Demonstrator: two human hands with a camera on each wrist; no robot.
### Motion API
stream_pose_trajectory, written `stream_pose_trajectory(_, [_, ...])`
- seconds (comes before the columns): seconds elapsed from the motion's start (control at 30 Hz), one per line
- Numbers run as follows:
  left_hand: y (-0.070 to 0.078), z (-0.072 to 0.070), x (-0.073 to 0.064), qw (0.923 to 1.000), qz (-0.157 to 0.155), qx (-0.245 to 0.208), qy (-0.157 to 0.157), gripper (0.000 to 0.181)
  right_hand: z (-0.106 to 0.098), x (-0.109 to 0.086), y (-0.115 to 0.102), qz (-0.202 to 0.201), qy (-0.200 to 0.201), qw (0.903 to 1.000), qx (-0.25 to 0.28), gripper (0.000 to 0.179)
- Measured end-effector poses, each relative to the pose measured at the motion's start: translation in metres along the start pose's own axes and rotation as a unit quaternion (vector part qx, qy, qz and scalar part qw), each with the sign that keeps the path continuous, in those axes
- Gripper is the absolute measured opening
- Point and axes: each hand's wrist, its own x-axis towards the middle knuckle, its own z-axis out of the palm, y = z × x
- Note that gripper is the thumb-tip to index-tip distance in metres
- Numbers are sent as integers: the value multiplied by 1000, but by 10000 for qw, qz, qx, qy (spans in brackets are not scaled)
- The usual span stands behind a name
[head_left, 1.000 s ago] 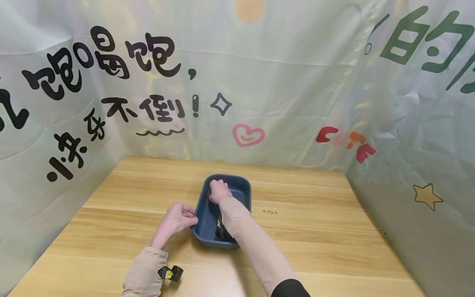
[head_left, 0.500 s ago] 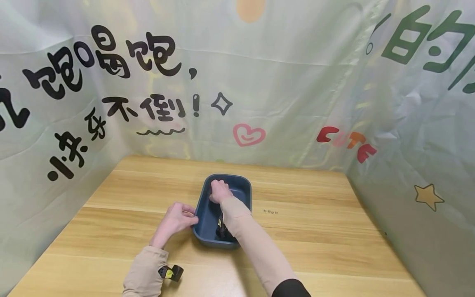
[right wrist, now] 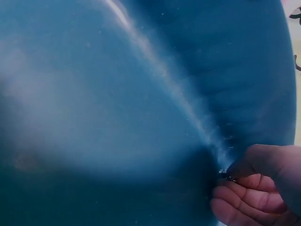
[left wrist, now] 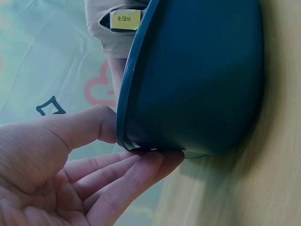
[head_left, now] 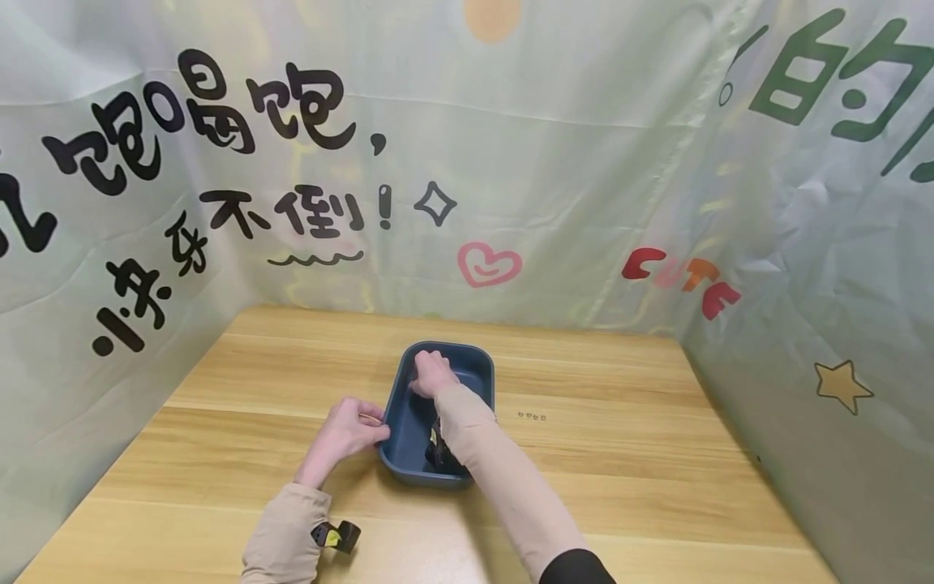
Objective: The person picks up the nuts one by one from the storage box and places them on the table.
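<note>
A deep blue rectangular basin (head_left: 411, 434) with rounded corners stands on the wooden table. My left hand (head_left: 349, 430) holds its left rim, thumb on the edge and fingers against the outer wall, as the left wrist view shows. Inside the basin, my right hand (head_left: 434, 375) reaches to the far left part. In the right wrist view, thumb and forefinger pinch a tiny dark, shiny metal piece (right wrist: 229, 178) where floor meets wall. Most of that piece is hidden by the fingertips, so its kind is unclear.
Several tiny metal pieces (head_left: 531, 416) lie in a row on the table (head_left: 620, 454), right of the basin. Printed cloth walls (head_left: 409, 276) enclose the table at the back and both sides. A black camera (head_left: 337, 536) is strapped to the left wrist.
My right hand and wrist have shifted very slightly inside the basin. The left hand and the basin keep their places.
</note>
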Motion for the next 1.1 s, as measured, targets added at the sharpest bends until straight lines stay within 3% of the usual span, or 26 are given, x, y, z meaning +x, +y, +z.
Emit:
stream_pose_trajectory(0.27, [2, 0, -1, 10000, 4, 17, 7, 30, -7, -5, 2, -143, -69, 9996, 234, 2])
stream_pose_trajectory(0.53, [4, -1, -2, 10000, 35, 39, 15, 29, -20, -13, 3, -352, -69, 9983, 461, 15])
stream_pose_trajectory(1.1, [2, 0, -2, 9999, 13, 151, 29, 31, -39, -24, 11, -579, -268, 9958, 652, 1])
